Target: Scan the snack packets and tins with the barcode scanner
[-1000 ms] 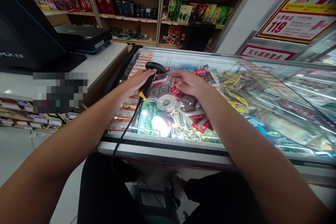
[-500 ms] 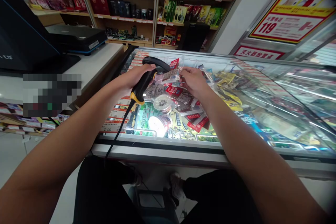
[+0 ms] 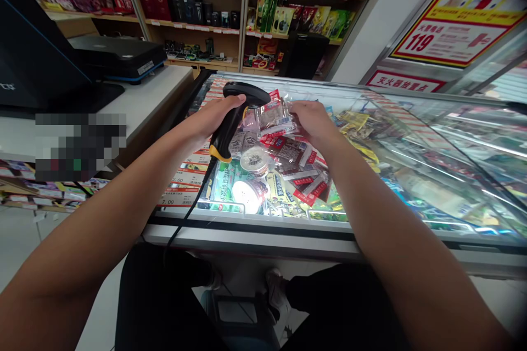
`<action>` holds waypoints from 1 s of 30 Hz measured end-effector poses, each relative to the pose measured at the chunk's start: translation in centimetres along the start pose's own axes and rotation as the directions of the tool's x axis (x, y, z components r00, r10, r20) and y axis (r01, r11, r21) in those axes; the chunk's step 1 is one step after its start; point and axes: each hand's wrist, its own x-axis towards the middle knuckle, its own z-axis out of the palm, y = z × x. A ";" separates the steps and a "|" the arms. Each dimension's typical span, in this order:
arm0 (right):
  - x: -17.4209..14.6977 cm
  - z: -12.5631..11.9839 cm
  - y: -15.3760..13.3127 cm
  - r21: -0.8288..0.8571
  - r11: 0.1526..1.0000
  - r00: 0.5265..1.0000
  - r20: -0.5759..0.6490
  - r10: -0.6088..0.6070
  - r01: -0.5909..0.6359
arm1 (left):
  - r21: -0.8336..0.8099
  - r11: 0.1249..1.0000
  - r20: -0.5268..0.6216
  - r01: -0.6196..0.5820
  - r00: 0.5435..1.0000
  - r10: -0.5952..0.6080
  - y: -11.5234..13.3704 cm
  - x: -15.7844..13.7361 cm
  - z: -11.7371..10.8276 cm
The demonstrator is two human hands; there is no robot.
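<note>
My left hand (image 3: 216, 116) is closed around the handle of a black and yellow barcode scanner (image 3: 225, 134), its head pointing right and its cable running down over the counter edge. In my right hand (image 3: 315, 122) I pinch the right edge of a clear snack packet (image 3: 272, 115), held just in front of the scanner head; some of my fingertips are hidden behind it. Beneath lie red and brown packets (image 3: 293, 156) on the glass-topped freezer (image 3: 255, 228). A round tub (image 3: 254, 160) and a white-lidded cup (image 3: 246, 196) show below the scanner.
On the left counter (image 3: 164, 93) stand a dark monitor (image 3: 37, 60) and a flat black device (image 3: 119, 55). Goods-filled shelves (image 3: 189, 30) line the back. Orange price labels (image 3: 181, 180) run along the freezer's left side, and yellow packages (image 3: 358, 126) lie to the right.
The packet has turned so that its broad face and printed label show more. My right hand has shifted slightly right, and the scanner has tilted a little.
</note>
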 end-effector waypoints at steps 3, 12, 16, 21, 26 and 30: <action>0.0 -0.9 -0.2 -0.257 0.966 1.000 0.022 0.002 0.004 | -0.045 0.998 -0.023 0.038 0.999 -0.039 -0.4 0.3 0.1; 0.3 -1.8 -0.3 -0.444 0.872 0.974 0.014 -0.225 0.208 | -0.154 0.988 -0.054 0.015 0.998 -0.023 -1.3 0.5 1.0; -1.6 -0.6 -1.8 -0.235 0.961 0.959 0.271 -0.077 0.144 | -0.166 0.986 -0.013 -0.004 1.000 0.002 -1.7 0.1 1.9; -3.1 1.4 -1.8 -0.032 0.998 0.901 0.432 -0.040 0.060 | -0.138 0.990 0.064 0.002 0.998 0.007 -1.6 -0.9 2.8; -2.9 2.4 -0.8 0.075 0.997 0.925 0.380 0.006 -0.037 | -0.164 0.986 0.161 0.009 0.987 0.018 -1.0 -1.2 2.9; -2.4 2.0 -1.3 0.220 0.964 0.964 0.250 0.095 -0.152 | 0.200 0.953 0.153 -0.226 0.968 0.198 -1.7 -1.0 2.6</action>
